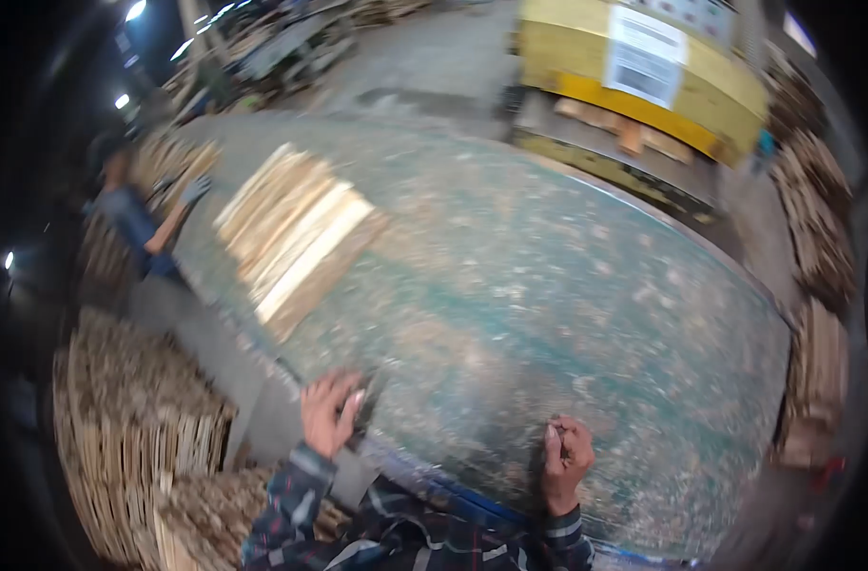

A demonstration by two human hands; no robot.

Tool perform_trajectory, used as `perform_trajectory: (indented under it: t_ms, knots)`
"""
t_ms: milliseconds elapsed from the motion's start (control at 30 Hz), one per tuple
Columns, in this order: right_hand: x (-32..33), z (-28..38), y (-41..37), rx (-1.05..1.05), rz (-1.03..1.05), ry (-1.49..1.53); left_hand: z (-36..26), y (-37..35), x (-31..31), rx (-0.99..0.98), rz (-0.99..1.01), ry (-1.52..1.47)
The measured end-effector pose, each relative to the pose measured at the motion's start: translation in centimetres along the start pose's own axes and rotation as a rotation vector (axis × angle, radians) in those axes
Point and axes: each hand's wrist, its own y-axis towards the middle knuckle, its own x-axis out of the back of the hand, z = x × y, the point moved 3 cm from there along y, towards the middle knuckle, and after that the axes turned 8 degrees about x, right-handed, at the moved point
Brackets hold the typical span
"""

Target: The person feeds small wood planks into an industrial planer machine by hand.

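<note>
My left hand [329,414] is over the near left edge of a large green worn table [548,285]. Its fingers are slightly bent and stand apart from the thumb, and I see nothing in it. To its right, my right hand [569,457] is above the table's near side with its fingers curled in; nothing sticks out of it. Beyond my left hand, wooden boards [301,228] lie side by side on the table, apart from both hands. The picture is somewhat blurred.
A co-worker [134,214] with a gloved hand stands at the far left, beside more boards. Stacks of boards [144,409] rise at the lower left, and others [814,381] line the right. A yellow machine [643,71] with wood in its opening stands at the far side.
</note>
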Motion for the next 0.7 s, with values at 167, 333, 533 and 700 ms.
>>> perform_trajectory:
  t_ms: [167,333,533,700]
  knots:
    - [-8.4,5.2,-3.3,0.060,0.225,0.044,14.8,10.3,2.2,0.163,-0.215,0.290]
    - [-17.7,7.7,-3.3,0.110,0.443,-0.111,28.2,26.8,4.3,0.347,-0.265,0.369]
    - [-30.3,9.3,-0.1,0.208,0.563,-0.239,37.5,42.5,3.2,0.467,-0.216,0.520]
    - [-36.7,11.1,1.4,0.151,0.602,-0.245,37.8,41.8,-0.4,0.412,-0.125,0.380]
